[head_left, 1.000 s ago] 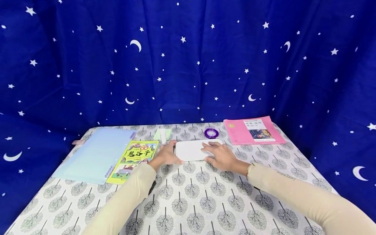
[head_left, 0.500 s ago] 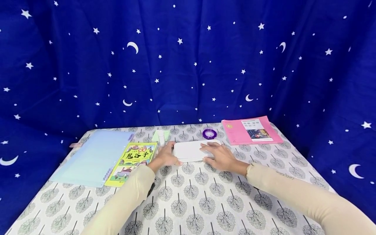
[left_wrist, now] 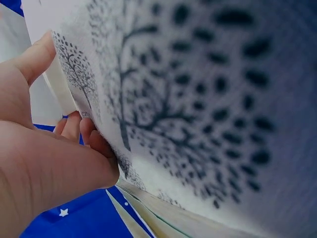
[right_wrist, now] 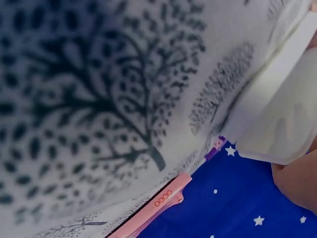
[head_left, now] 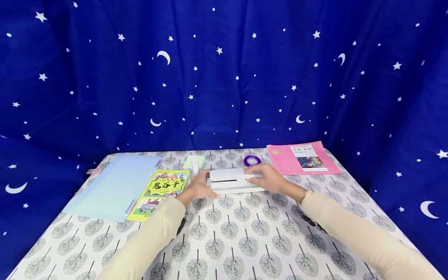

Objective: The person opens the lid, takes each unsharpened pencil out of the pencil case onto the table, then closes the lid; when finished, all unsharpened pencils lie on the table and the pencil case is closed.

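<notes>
A white oblong pencil case (head_left: 238,191) lies at the middle of the table, its lid (head_left: 225,174) tilted up along the far side. Inside shows a thin dark stick like a pen (head_left: 224,180). My left hand (head_left: 200,186) grips the left end of the case, thumb toward the front corner and fingers behind. In the left wrist view, that hand (left_wrist: 59,158) curves around the pale case wall. My right hand (head_left: 268,179) holds the lid at its right end. The right wrist view has the raised translucent lid (right_wrist: 282,131) with fingers at its edge, partly cut off.
Left of the case lie a yellow comic-style book (head_left: 159,190) and a pale blue folder (head_left: 108,188). A white glue-stick-like tube (head_left: 195,165) stands by green paper (head_left: 200,160). Behind are a purple tape roll (head_left: 252,156) and a pink book (head_left: 280,159).
The lid has risen from flat on the pencil case, baring the inside. My right hand has moved up and slightly right with it; my left hand has stayed on the left end.
</notes>
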